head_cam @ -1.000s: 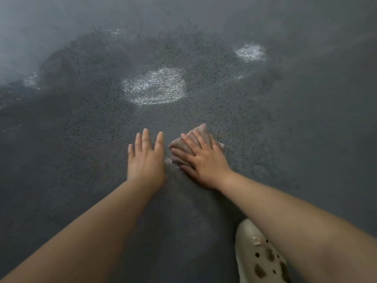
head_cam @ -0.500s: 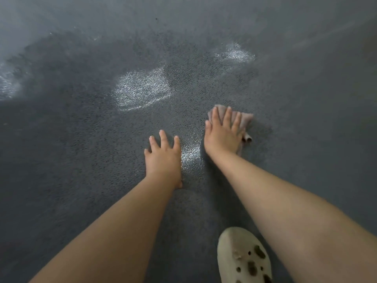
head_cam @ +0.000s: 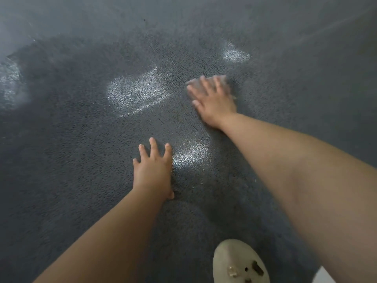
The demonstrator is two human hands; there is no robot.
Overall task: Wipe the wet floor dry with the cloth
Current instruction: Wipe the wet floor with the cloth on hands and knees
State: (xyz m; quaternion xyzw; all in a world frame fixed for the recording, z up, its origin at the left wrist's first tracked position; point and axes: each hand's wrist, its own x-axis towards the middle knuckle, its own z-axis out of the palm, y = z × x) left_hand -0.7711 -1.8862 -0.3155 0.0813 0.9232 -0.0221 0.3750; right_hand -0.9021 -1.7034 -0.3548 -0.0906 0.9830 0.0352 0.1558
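The dark grey textured floor [head_cam: 81, 160] is wet, with shiny patches at the middle [head_cam: 138, 92], far right [head_cam: 235, 55] and beside my left hand [head_cam: 189, 154]. My right hand [head_cam: 214, 101] lies flat with spread fingers, pressing a small pinkish-grey cloth [head_cam: 223, 79] onto the floor; only the cloth's blurred far edge shows past the fingertips. My left hand [head_cam: 153, 170] rests flat on the floor, fingers straight, holding nothing, nearer to me and left of the right arm.
A cream perforated clog [head_cam: 238, 262] stands at the bottom edge, under my right forearm. Another gleaming wet area [head_cam: 10, 82] lies at the far left. A pale corner [head_cam: 324, 276] shows at the bottom right.
My right hand has pushed the cloth forward, away from me, toward the shiny patches. My left hand stays planted on the floor.
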